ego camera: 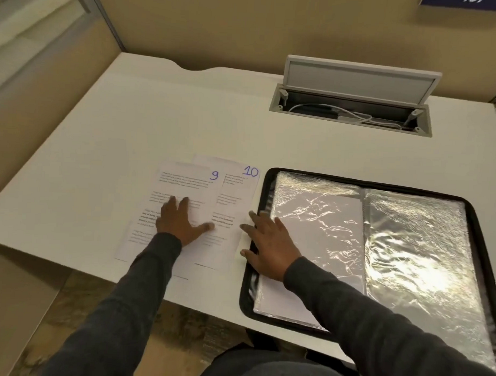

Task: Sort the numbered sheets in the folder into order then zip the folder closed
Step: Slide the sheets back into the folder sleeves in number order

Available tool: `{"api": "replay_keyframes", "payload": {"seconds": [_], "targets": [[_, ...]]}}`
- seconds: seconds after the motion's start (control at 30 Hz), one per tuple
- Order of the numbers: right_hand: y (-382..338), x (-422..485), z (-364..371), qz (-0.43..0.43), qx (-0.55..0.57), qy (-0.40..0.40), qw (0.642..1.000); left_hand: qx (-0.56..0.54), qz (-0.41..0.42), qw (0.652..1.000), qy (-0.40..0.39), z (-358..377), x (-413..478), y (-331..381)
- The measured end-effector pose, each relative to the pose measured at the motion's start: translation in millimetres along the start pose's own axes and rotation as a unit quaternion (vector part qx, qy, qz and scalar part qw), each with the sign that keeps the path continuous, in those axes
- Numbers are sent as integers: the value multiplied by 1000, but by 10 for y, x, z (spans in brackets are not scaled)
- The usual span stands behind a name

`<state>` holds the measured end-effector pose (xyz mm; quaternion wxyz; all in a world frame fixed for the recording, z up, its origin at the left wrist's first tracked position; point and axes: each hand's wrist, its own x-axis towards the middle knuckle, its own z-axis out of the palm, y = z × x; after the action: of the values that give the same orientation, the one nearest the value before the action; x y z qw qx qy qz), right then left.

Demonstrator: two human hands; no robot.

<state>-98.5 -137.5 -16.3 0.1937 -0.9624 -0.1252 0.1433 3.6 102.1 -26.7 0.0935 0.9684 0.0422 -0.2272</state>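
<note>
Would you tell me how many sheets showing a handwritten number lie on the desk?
2: sheet 9 under the left hand; sheet 10 partly beneath it, beside the folder. Others may hide underneath.

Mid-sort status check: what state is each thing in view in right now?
Folder: unzipped, lying open flat.
Sheet 9: on desk, overlapping sheet 10, under left hand.
Sheet 10: on desk, partly under sheet 9.
Left hand: flat, pressing sheet 9.
Right hand: fingers spread, resting on folder's left edge.
Hatch lid: raised open.
</note>
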Motion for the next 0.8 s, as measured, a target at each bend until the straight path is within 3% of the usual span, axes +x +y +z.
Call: {"api": "replay_keyframes", "payload": {"seconds": [0.1, 0.2, 0.43, 0.6, 0.73, 0.8], "targets": [[-136, 156, 118, -31, -30, -43, 998, 114, 25, 983, -144, -36, -119, -250], [-209, 258, 212, -32, -51, -90, 994, 157, 47, 970, -179, -8, -268, -410], [-255, 322, 235, -25, -46, -105, 993, 120, 86, 982, -121, 63, -405, -514], [-256, 327, 141, -14, 2, -109, 994, -63, 84, 995, 0, 75, -554, -481], [-315, 337, -67, 25, 175, -81, 981, -185, 55, 977, 85, -45, -727, -243], [-349, 361, -203, 76, 343, -64, 934, -226, 50, 968, 96, -116, -816, -69]]}}
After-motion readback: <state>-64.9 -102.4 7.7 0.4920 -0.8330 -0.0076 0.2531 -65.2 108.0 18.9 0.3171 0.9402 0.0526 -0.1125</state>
